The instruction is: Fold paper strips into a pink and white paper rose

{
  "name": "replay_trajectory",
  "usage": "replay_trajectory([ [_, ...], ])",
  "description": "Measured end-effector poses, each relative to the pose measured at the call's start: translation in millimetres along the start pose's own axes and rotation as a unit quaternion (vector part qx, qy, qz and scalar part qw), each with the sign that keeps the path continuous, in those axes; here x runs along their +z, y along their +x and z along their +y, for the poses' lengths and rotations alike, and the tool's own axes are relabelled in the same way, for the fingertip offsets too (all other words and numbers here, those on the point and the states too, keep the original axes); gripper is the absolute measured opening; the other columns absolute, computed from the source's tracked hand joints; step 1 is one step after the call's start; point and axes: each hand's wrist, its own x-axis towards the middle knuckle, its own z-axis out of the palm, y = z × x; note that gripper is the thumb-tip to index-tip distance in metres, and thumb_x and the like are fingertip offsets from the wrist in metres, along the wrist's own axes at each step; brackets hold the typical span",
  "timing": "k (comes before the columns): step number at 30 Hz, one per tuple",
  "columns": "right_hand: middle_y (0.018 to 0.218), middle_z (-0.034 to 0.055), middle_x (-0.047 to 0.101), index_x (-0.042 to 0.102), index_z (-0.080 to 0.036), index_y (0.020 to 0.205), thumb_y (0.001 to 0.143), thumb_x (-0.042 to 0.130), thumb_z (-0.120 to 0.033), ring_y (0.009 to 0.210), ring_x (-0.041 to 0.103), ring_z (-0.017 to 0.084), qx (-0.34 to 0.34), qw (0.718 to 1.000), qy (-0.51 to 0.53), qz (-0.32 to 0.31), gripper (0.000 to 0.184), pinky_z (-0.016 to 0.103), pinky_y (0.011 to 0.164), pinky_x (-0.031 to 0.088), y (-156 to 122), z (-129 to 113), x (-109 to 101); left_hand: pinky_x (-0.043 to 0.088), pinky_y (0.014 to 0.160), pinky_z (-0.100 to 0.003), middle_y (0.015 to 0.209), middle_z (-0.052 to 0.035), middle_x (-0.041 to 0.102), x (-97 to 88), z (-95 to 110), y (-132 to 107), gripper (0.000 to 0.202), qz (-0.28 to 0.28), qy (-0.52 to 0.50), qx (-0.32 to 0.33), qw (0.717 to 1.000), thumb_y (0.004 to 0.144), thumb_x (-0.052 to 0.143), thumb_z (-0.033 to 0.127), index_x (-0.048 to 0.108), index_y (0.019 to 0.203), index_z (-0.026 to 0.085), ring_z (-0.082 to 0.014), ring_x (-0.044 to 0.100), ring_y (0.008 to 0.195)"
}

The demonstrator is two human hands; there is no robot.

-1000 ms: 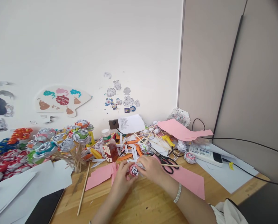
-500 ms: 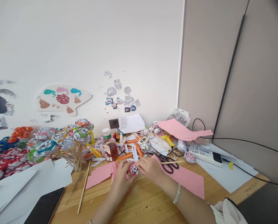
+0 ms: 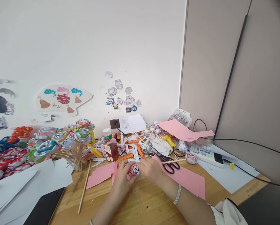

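Head cam: a person's L hand (image 3: pixel 124 175) grips a small pink-and-white paper flower (image 3: pixel 135 169), fingers curled round it, just above a wooden tabletop (image 3: pixel 135 209); R hand (image 3: pixel 151 170) bends in at the flower's right side, though can't tell what, if anything, its fingers pinch. Thin stick (image 3: pixel 174 161) juts out from behind R hand, over black-handled scissors (image 3: pixel 170 165) on pink sheet (image 3: pixel 191 181). Nearby, L of the hands: cut pink paper (image 3: pixel 99 175), a longer stick (image 3: pixel 84 187) & a bottle w/ white cap (image 3: pixel 111 148).
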Motion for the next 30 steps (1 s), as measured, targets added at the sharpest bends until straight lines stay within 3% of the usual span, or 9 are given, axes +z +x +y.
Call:
replay_trajectory([
  [4,0.071,0.0027,0.060,0.057,-0.016,0.087,0.093,0.043,-0.021,0.062,0.055,0.015,0.046,0.998,0.038,-0.010,0.016,0.025,0.054,0.034,2,-1,-6,0.047,0.089,-0.042,0.107,-0.0064,0.055,-0.8,2,1,0.039,0.006,-0.002,-0.005,1.000,0.068,0.063,0.017,0.060,0.107,0.027,-0.0237,0.055,0.102],
  [7,0.072,0.0020,0.060,0.056,-0.017,0.083,0.093,0.045,-0.024,0.065,0.056,0.014,0.070,0.996,0.063,-0.008,0.016,0.025,0.055,0.034,3,-1,-7,0.047,0.089,-0.043,0.107,-0.0068,0.054,-0.7,2,1,0.039,0.003,-0.005,-0.010,1.000,0.069,0.063,0.018,0.059,0.106,0.026,-0.0240,0.055,0.102],
  [12,0.067,0.0013,0.060,0.055,-0.017,0.073,0.093,0.042,-0.020,0.060,0.055,0.013,0.062,0.996,0.059,0.005,0.024,0.025,0.054,0.033,1,-1,-1,0.048,0.088,-0.041,0.106,-0.0070,0.055,-0.4,4,1,0.038,0.000,-0.001,-0.005,1.000,0.069,0.063,0.018,0.060,0.107,0.025,-0.0236,0.055,0.101],
  [18,0.065,0.0017,0.059,0.058,-0.016,0.074,0.089,0.044,-0.012,0.057,0.053,0.014,0.046,0.998,0.034,-0.008,0.021,0.025,0.052,0.032,-2,-1,6,0.048,0.087,-0.041,0.106,-0.0068,0.056,0.3,3,0,0.038,0.008,0.008,0.004,1.000,0.068,0.063,0.016,0.060,0.105,0.025,-0.0236,0.057,0.099],
  [22,0.066,0.0027,0.060,0.060,-0.015,0.078,0.088,0.044,-0.011,0.059,0.054,0.015,0.045,0.997,0.050,-0.027,0.019,0.026,0.053,0.034,0,-3,-1,0.048,0.087,-0.041,0.106,-0.0069,0.056,0.7,3,0,0.039,0.006,0.005,0.009,1.000,0.068,0.063,0.014,0.060,0.105,0.025,-0.0238,0.057,0.100],
  [24,0.071,0.0035,0.061,0.061,-0.015,0.083,0.090,0.043,-0.016,0.063,0.055,0.016,0.067,0.993,0.089,-0.036,0.019,0.025,0.056,0.037,2,-2,-9,0.048,0.087,-0.041,0.106,-0.0068,0.056,-0.1,4,1,0.039,-0.001,-0.003,0.001,1.000,0.069,0.063,0.015,0.060,0.106,0.025,-0.0232,0.057,0.100],
  [26,0.081,0.0052,0.063,0.060,-0.016,0.099,0.090,0.044,-0.022,0.073,0.058,0.017,0.112,0.985,0.129,-0.028,0.019,0.025,0.062,0.040,5,1,-17,0.048,0.087,-0.039,0.108,-0.0071,0.056,-2.0,4,1,0.038,-0.013,-0.014,-0.007,1.000,0.071,0.063,0.018,0.059,0.108,0.026,-0.0232,0.056,0.102],
  [30,0.090,0.0058,0.064,0.059,-0.017,0.103,0.089,0.041,-0.017,0.079,0.058,0.016,0.202,0.960,0.195,-0.008,0.023,0.024,0.068,0.040,9,11,-22,0.051,0.079,-0.036,0.118,-0.0095,0.054,-6.3,5,2,0.038,-0.057,-0.037,-0.018,0.998,0.074,0.063,0.024,0.060,0.112,0.028,-0.0261,0.053,0.109],
])
